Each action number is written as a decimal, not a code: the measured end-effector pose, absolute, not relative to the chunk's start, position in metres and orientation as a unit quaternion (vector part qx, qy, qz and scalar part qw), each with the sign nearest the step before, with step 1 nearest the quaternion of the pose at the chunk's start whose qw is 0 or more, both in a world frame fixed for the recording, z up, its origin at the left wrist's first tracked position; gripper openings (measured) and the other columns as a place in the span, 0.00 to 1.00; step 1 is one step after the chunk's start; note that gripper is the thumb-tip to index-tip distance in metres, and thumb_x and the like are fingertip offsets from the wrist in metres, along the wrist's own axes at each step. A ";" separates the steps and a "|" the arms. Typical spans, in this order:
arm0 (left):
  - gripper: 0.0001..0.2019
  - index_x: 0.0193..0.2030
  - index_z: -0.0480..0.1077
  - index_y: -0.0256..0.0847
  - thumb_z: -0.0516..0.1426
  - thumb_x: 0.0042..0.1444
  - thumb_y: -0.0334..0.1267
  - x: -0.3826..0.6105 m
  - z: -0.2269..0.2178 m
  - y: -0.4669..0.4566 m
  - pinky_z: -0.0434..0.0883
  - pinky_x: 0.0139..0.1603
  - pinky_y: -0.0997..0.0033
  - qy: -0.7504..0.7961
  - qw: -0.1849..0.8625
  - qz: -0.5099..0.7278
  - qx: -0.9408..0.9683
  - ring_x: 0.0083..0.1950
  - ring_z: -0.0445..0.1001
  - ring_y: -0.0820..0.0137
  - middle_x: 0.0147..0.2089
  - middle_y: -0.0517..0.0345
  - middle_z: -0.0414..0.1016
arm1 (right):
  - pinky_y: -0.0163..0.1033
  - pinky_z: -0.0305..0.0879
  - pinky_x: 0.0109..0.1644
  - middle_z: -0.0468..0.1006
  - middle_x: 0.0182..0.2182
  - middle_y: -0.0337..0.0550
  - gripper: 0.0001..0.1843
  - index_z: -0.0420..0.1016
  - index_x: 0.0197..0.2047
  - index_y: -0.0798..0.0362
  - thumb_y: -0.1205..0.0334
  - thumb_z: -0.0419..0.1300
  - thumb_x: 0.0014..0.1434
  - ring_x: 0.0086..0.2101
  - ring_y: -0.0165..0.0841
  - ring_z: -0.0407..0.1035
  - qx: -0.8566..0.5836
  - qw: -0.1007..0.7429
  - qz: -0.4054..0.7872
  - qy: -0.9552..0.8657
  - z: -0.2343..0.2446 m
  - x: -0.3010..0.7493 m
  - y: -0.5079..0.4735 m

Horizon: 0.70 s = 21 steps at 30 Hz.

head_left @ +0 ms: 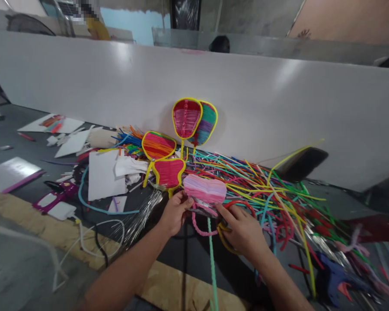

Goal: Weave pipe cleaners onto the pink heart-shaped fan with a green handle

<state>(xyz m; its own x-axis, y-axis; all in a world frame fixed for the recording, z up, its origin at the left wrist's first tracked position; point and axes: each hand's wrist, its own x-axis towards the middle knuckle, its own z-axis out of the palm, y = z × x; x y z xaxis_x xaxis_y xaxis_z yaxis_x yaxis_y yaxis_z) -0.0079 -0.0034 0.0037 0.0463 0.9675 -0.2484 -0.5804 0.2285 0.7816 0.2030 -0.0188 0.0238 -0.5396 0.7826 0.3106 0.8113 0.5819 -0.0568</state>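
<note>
My left hand (176, 212) pinches the lower left edge of a pink and lilac fan-shaped piece (205, 188) that looks built from strips of pipe cleaner. At its lower right, my right hand (243, 226) is closed around what look like scissors (228, 242), with a red loop and a yellow loop showing around the fingers. A greyish, blade-like part lies under the piece's lower edge, partly hidden. A pink twisted strand (202, 232) curves below the piece, and a mint-green twisted stem (212, 263) runs down toward me. Just beyond stands a red, yellow-edged fan (169, 172).
More yellow-edged fans (187, 119) lean against the white partition (116, 82). Loose pipe cleaners (246, 172) spread rightward, near a blue glue gun (335, 276). White sheets (106, 175), silver strands (144, 216), a purple-framed object (55, 198) and a white cable (100, 255) lie left.
</note>
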 end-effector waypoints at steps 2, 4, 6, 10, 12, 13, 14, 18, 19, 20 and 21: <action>0.16 0.35 0.70 0.39 0.68 0.39 0.38 -0.008 0.003 -0.004 0.65 0.24 0.79 0.392 0.689 0.560 0.241 0.26 0.70 0.76 0.30 0.61 0.75 | 0.38 0.68 0.36 0.74 0.36 0.46 0.30 0.65 0.58 0.50 0.70 0.56 0.50 0.35 0.38 0.70 -0.450 0.158 -0.025 -0.879 0.019 0.203 -0.018; 0.16 0.35 0.70 0.38 0.68 0.39 0.37 -0.007 0.003 -0.004 0.67 0.26 0.78 0.398 0.697 0.550 0.233 0.26 0.71 0.76 0.30 0.60 0.75 | 0.38 0.69 0.37 0.74 0.37 0.46 0.31 0.64 0.59 0.50 0.72 0.54 0.50 0.36 0.37 0.70 -0.446 0.166 0.001 -0.880 0.014 0.204 -0.017; 0.16 0.35 0.70 0.38 0.68 0.39 0.36 -0.006 0.004 -0.004 0.69 0.29 0.77 0.404 0.702 0.542 0.224 0.28 0.72 0.75 0.31 0.59 0.75 | 0.38 0.70 0.39 0.74 0.37 0.46 0.32 0.62 0.59 0.49 0.74 0.53 0.50 0.37 0.37 0.70 -0.443 0.172 0.023 -0.880 0.010 0.205 -0.015; 0.16 0.35 0.71 0.38 0.68 0.38 0.34 -0.004 0.006 -0.005 0.70 0.32 0.77 0.398 0.709 0.543 0.211 0.29 0.73 0.75 0.32 0.60 0.76 | 0.38 0.70 0.39 0.73 0.37 0.45 0.34 0.59 0.61 0.49 0.75 0.52 0.49 0.36 0.36 0.71 -0.438 0.170 0.036 -0.882 0.004 0.205 -0.015; 0.15 0.35 0.71 0.38 0.68 0.39 0.33 -0.003 0.005 -0.006 0.70 0.32 0.78 0.384 0.713 0.549 0.209 0.29 0.73 0.76 0.31 0.60 0.75 | 0.38 0.70 0.38 0.73 0.36 0.45 0.35 0.59 0.61 0.50 0.75 0.52 0.49 0.36 0.36 0.71 -0.431 0.167 0.034 -0.886 0.004 0.204 -0.015; 0.15 0.35 0.71 0.38 0.68 0.40 0.33 -0.004 0.005 -0.006 0.70 0.32 0.78 0.376 0.715 0.551 0.211 0.29 0.73 0.76 0.30 0.61 0.75 | 0.37 0.70 0.38 0.73 0.36 0.45 0.35 0.58 0.61 0.50 0.75 0.53 0.49 0.35 0.36 0.71 -0.428 0.165 0.031 -0.888 0.005 0.204 -0.015; 0.14 0.35 0.70 0.38 0.67 0.40 0.33 -0.004 0.005 -0.006 0.70 0.32 0.78 0.369 0.716 0.553 0.213 0.28 0.72 0.77 0.30 0.61 0.75 | 0.37 0.70 0.37 0.73 0.36 0.45 0.35 0.58 0.61 0.50 0.74 0.54 0.49 0.35 0.36 0.71 -0.427 0.162 0.028 -0.889 0.005 0.204 -0.015; 0.14 0.34 0.70 0.37 0.67 0.40 0.33 -0.004 0.005 -0.006 0.69 0.28 0.79 0.372 0.715 0.551 0.214 0.24 0.69 0.79 0.27 0.62 0.73 | 0.36 0.70 0.35 0.74 0.35 0.44 0.35 0.57 0.62 0.50 0.71 0.57 0.51 0.33 0.36 0.72 -0.423 0.155 0.012 -0.893 0.008 0.205 -0.016; 0.14 0.34 0.70 0.37 0.67 0.40 0.34 -0.004 0.005 -0.006 0.69 0.27 0.80 0.377 0.713 0.551 0.214 0.23 0.69 0.80 0.27 0.62 0.73 | 0.36 0.69 0.34 0.74 0.34 0.44 0.34 0.59 0.61 0.51 0.70 0.58 0.51 0.33 0.36 0.72 -0.420 0.154 0.008 -0.894 0.009 0.206 -0.016; 0.14 0.33 0.70 0.37 0.68 0.40 0.34 -0.004 0.005 -0.006 0.69 0.26 0.81 0.381 0.711 0.551 0.214 0.23 0.69 0.80 0.27 0.62 0.73 | 0.36 0.69 0.34 0.75 0.34 0.44 0.33 0.60 0.60 0.51 0.70 0.58 0.51 0.32 0.35 0.72 -0.416 0.153 0.005 -0.896 0.008 0.207 -0.016; 0.14 0.33 0.70 0.36 0.68 0.39 0.34 -0.003 0.006 -0.006 0.68 0.26 0.81 0.384 0.710 0.551 0.215 0.23 0.69 0.80 0.27 0.62 0.73 | 0.36 0.69 0.33 0.75 0.34 0.44 0.31 0.62 0.59 0.51 0.69 0.59 0.50 0.32 0.35 0.72 -0.414 0.150 0.000 -0.898 0.008 0.208 -0.016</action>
